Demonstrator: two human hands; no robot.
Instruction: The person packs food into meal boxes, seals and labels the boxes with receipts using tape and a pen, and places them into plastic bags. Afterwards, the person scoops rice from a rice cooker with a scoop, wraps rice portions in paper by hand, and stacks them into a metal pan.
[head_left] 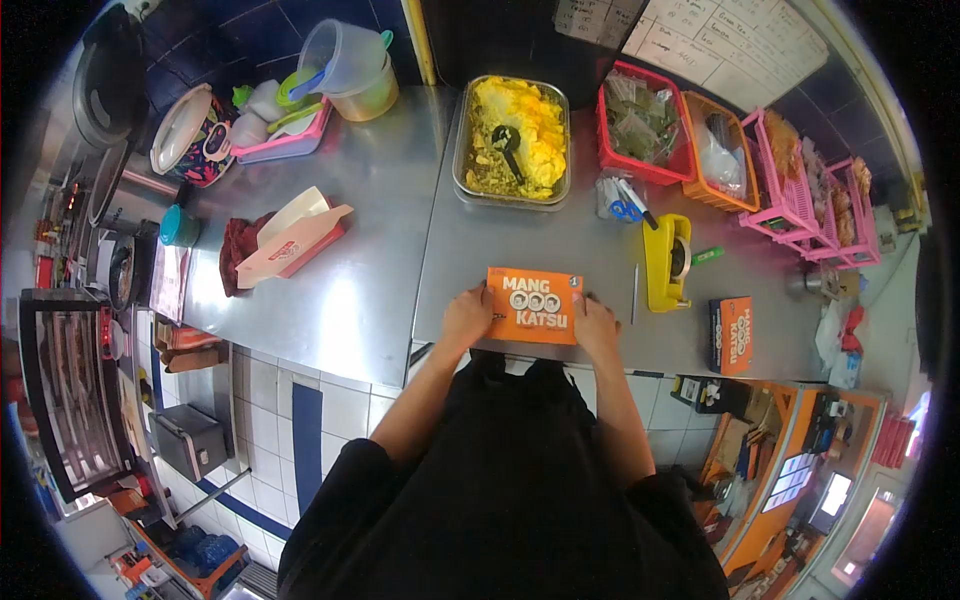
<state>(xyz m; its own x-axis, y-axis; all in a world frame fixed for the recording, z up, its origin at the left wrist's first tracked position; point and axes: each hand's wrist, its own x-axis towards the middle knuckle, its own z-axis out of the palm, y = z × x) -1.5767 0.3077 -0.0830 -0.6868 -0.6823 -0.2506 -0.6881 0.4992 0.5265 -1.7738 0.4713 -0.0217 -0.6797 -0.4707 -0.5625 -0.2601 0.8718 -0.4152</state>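
A steel counter (pixel 390 240) is stretching before you; a metal tray (pixel 463 145) of yellow food is sitting far side, centre, a black scoop (pixel 507 150) lying in it; a red basket (pixel 650 172) is standing far right; an opened paper box (pixel 295 245) is lying left; at the near edge, your left hand (pixel 468 317) and right hand (pixel 598 328) are closing on opposite sides of an orange box (pixel 532 310), fingers curling at its edges; a yellow tape dispenser (pixel 658 265) is standing between it and a second orange box (pixel 737 335), blocking the way right; blue-handled scissors (pixel 626 209) are resting beyond; a green marker (pixel 707 255) is lying beside the dispenser.
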